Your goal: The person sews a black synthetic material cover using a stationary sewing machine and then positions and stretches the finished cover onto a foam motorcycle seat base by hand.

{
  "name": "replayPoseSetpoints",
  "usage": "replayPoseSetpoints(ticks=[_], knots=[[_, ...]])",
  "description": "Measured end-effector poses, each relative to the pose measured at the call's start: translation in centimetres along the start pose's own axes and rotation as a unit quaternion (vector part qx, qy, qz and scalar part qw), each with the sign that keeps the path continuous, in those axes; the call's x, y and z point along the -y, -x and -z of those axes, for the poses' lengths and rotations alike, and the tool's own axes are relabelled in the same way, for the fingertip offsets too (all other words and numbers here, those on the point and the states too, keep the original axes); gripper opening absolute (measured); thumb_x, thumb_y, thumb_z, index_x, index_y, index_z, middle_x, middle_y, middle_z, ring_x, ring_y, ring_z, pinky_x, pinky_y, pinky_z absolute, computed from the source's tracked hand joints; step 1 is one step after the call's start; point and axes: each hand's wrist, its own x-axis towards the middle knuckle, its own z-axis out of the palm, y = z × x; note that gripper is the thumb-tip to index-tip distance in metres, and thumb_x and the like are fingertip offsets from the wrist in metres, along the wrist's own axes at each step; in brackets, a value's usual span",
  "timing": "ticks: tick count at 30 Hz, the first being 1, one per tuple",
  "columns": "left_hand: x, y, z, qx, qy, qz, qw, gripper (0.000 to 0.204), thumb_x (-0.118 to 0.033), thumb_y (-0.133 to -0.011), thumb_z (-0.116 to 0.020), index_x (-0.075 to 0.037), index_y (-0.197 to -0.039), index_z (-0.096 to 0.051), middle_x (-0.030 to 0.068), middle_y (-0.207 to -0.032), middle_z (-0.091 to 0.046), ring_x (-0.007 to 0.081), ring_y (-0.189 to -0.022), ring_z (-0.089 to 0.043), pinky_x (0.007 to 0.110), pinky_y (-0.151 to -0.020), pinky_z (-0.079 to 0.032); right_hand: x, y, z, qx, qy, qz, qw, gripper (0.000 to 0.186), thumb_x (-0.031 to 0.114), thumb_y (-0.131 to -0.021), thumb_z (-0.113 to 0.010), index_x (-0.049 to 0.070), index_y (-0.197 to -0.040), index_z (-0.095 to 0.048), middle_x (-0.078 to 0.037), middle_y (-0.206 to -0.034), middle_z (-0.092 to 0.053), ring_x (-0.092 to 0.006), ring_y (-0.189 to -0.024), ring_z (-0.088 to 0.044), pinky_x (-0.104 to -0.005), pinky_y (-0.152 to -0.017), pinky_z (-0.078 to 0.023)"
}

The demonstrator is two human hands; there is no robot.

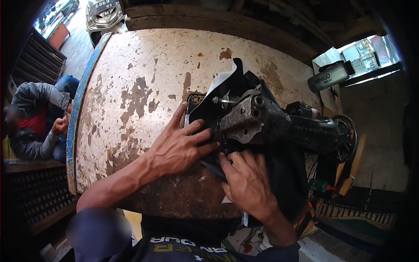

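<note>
Centre frame, black fabric (281,174) bunches beneath the sewing machine (283,122); left hand (181,142) splays over it, right hand (251,183) curls, its grip unclear. Uneven pressure could skew the cloth!

Past the worktop's (131,48) near edge shows a dark, nearly black shirt (183,229), its chest printed with bold block lettering (192,246) in white and olive yellow. The left sleeve (99,233) is navy, partly blurred; the right sleeve (279,254) is dark blue. Left hand (181,148) and right hand (251,183) are bare, slim-fingered, the left with raised veins.
</note>
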Motion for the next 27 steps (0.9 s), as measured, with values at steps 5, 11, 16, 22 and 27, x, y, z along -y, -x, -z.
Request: replayPoseSetpoints(ticks=[5,11,16,22,27], knots=[[1.5,-0.6,0.6,-0.005,0.039,-0.016,0.999,0.035,-0.023,-0.092,-0.067,-0.03,-0.123,-0.08,-0.0018,-0.115,-0.064,0.0196,-0.13,-0.058,0.071,-0.13,-0.014,0.1,-0.7,-0.9,-0.01,-0.032,-0.011,0.999,0.055,0.013,-0.08,-0.082,-0.003,-0.131,-0.069,-0.011,-0.11,-0.062,-0.0291,-0.112,-0.059,-0.0481,-0.096,-0.046],[0.2,-1.2,2.2,0.025,-0.005,-0.046,0.999,0.038,-0.023,-0.085,-0.071,-0.028,-0.121,-0.08,-0.001,-0.119,-0.067,0.0214,-0.129,-0.06,0.069,-0.131,-0.017,0.5,-1.2,-1.7,-0.003,-0.035,-0.039,0.999,0.057,0.007,-0.075,-0.083,-0.002,-0.129,-0.068,-0.011,-0.11,-0.063,-0.0318,-0.104,-0.063,-0.0438,-0.093,-0.052],[0.2,0.0,0.1,0.007,0.028,-0.008,1.0,0.032,-0.023,-0.098,-0.06,-0.027,-0.124,-0.078,-0.0057,-0.118,-0.065,0.0146,-0.126,-0.059,0.074,-0.129,-0.018,0.7,-0.8,-0.2,-0.035,-0.023,0.009,0.999,0.054,0.004,-0.074,-0.081,-0.002,-0.127,-0.069,-0.011,-0.106,-0.064,-0.0315,-0.102,-0.066,-0.0433,-0.091,-0.051],[0.7,-0.5,0.3,-0.014,0.033,-0.024,0.999,0.031,-0.023,-0.098,-0.061,-0.027,-0.123,-0.079,-0.0039,-0.11,-0.063,0.0159,-0.121,-0.06,0.074,-0.129,-0.018,0.9,-0.5,-1.5,-0.046,0.025,-0.019,0.998,0.051,-0.001,-0.074,-0.076,-0.001,-0.125,-0.071,-0.011,-0.1,-0.064,-0.0297,-0.099,-0.066,-0.043,-0.088,-0.05],[0.5,-0.5,0.9,-0.005,0.019,-0.046,0.999,0.027,-0.023,-0.095,-0.062,-0.026,-0.116,-0.08,-0.0031,-0.109,-0.063,0.0168,-0.122,-0.06,0.074,-0.128,-0.019,0.7,-1.0,-2.5,-0.082,0.032,-0.019,0.996,0.04,0.0,-0.079,-0.072,-0.001,-0.119,-0.073,-0.01,-0.095,-0.063,-0.0289,-0.092,-0.064,-0.0433,-0.084,-0.05]])
